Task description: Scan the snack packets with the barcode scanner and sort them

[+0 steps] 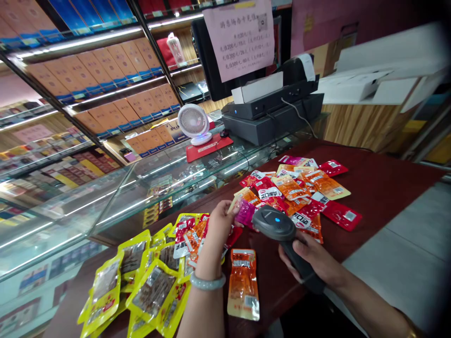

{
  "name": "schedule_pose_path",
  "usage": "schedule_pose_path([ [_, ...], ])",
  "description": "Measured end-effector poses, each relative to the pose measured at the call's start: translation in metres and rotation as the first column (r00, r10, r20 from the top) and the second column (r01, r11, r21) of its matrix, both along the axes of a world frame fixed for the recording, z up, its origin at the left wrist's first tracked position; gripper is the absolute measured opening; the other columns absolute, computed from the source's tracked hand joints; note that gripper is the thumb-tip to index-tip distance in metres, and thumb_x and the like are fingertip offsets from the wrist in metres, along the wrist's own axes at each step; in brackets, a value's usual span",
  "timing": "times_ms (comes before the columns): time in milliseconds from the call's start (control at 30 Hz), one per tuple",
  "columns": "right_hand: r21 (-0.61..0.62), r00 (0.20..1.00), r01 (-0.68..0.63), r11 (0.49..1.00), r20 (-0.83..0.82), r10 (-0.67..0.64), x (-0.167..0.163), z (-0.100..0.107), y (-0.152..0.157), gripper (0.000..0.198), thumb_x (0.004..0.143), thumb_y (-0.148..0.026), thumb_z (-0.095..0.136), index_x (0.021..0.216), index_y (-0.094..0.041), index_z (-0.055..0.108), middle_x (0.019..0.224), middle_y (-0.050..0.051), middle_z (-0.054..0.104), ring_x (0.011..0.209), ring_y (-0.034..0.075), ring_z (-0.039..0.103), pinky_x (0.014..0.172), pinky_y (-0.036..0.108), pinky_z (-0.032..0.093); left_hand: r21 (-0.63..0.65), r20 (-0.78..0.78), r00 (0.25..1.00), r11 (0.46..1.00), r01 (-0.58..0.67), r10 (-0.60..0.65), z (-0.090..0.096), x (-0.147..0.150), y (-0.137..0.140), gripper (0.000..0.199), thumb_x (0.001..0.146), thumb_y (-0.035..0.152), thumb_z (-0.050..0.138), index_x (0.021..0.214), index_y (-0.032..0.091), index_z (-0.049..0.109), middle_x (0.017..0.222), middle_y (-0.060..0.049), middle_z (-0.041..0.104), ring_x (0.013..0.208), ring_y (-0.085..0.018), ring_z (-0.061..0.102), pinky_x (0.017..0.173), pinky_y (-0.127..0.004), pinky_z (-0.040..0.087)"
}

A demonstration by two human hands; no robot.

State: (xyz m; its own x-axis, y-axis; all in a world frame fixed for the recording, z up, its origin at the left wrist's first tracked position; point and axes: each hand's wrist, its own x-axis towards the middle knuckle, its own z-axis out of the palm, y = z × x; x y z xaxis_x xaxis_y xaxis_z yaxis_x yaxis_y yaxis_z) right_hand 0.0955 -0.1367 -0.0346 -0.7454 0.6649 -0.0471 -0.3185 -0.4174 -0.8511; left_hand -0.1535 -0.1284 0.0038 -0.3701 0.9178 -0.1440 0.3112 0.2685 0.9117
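My left hand (pixel 222 217), with a pale bangle at the wrist, pinches a magenta snack packet (pixel 245 212) above the dark red tabletop. In my right hand (pixel 310 256) is a black barcode scanner (pixel 275 221) with a small blue light on top. Its head is close beside the magenta packet and partly covers it. Behind both hands spreads a pile of red and orange snack packets (pixel 289 188). One orange packet (pixel 244 284) lies alone between my forearms. Yellow snack packets (pixel 153 286) are heaped at the left, with a few red and orange ones partly hidden behind my left forearm.
A glass display counter (pixel 148 183) runs along the far side of the table. On it stand a white fan (pixel 193 123) on a red mat and a black cash drawer (pixel 275 117) below a monitor with a pink notice (pixel 239 40). Boxed goods (pixel 102 70) fill the shelves.
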Motion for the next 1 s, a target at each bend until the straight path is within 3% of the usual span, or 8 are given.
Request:
schedule_pose_path([
  [67,0.003,1.000,-0.002,1.000,0.012,0.002,0.000,0.001,0.000,0.055,0.073,-0.069,0.071,0.084,-0.017,0.057,0.060,-0.003,0.057,0.038,0.006,0.049,0.035,0.016,0.040,0.023,0.178,0.982,0.998,0.056,-0.059,-0.005,0.006,0.003,0.026,0.079,0.022,0.061,0.103,0.020,0.051,0.073,0.002,0.067,0.054,-0.013,0.064,0.053,-0.025,0.049],
  [167,0.005,0.999,-0.002,1.000,0.033,0.002,0.000,0.001,-0.001,0.056,0.072,-0.070,0.070,0.084,-0.017,0.057,0.060,-0.003,0.057,0.038,0.007,0.049,0.035,0.016,0.041,0.095,0.262,0.959,0.992,0.081,-0.103,-0.012,0.009,0.006,0.034,0.073,0.012,0.060,0.105,0.019,0.050,0.078,0.001,0.069,0.060,-0.013,0.066,0.060,-0.026,0.054],
  [433,0.012,0.998,-0.022,1.000,0.053,0.021,0.001,0.004,-0.001,0.059,0.071,-0.071,0.070,0.090,-0.017,0.056,0.057,-0.004,0.058,0.035,0.006,0.048,0.034,0.016,0.041,0.134,0.030,0.998,0.989,0.059,-0.064,-0.023,0.001,0.008,0.040,0.071,0.012,0.064,0.111,0.016,0.057,0.106,-0.010,0.071,0.084,-0.020,0.071,0.064,-0.028,0.056],
  [600,0.022,0.999,-0.028,0.999,0.036,0.027,0.002,0.004,0.000,0.057,0.074,-0.070,0.069,0.088,-0.017,0.057,0.060,-0.003,0.058,0.037,0.006,0.049,0.035,0.015,0.041,0.102,0.306,0.950,0.994,0.024,-0.054,-0.020,0.008,0.010,0.042,0.076,0.030,0.069,0.113,0.016,0.055,0.079,-0.003,0.070,0.067,-0.016,0.068,0.069,-0.031,0.056],
  [733,0.026,0.999,-0.028,0.999,0.035,0.027,0.002,0.003,0.000,0.055,0.074,-0.069,0.069,0.083,-0.016,0.057,0.060,-0.003,0.057,0.038,0.005,0.048,0.035,0.015,0.041,0.224,0.453,0.880,0.974,0.041,-0.141,-0.019,0.018,0.010,0.079,0.074,0.028,0.073,0.144,0.022,0.036,0.108,-0.008,0.070,0.089,-0.017,0.071,0.087,-0.035,0.055],
  [833,0.038,0.999,-0.021,0.999,0.033,0.020,0.002,0.004,0.000,0.054,0.074,-0.069,0.069,0.079,-0.016,0.057,0.060,-0.003,0.057,0.038,0.005,0.048,0.035,0.015,0.041,0.206,0.224,0.965,0.975,0.087,-0.133,-0.016,0.017,0.008,0.088,0.077,0.016,0.067,0.153,0.025,0.023,0.121,-0.009,0.067,0.094,-0.017,0.070,0.090,-0.036,0.053],
  [900,0.034,0.999,-0.017,0.999,0.041,0.016,0.002,0.005,-0.001,0.055,0.073,-0.070,0.069,0.077,-0.017,0.056,0.059,-0.003,0.057,0.037,0.006,0.048,0.035,0.016,0.041,0.168,-0.088,0.993,0.981,0.092,-0.078,-0.007,0.011,0.004,0.074,0.079,0.013,0.061,0.148,0.023,0.037,0.119,-0.009,0.068,0.094,-0.018,0.068,0.090,-0.036,0.052],
  [1000,0.017,0.998,-0.001,1.000,0.061,0.000,0.002,0.007,-0.001,0.057,0.071,-0.071,0.070,0.081,-0.017,0.056,0.059,-0.003,0.057,0.036,0.007,0.048,0.034,0.017,0.041,0.028,-0.521,0.848,0.992,0.126,-0.093,0.012,-0.004,-0.008,0.042,0.081,0.015,0.060,0.123,0.021,0.064,0.115,-0.009,0.069,0.101,-0.021,0.063,0.094,-0.035,0.048],
])
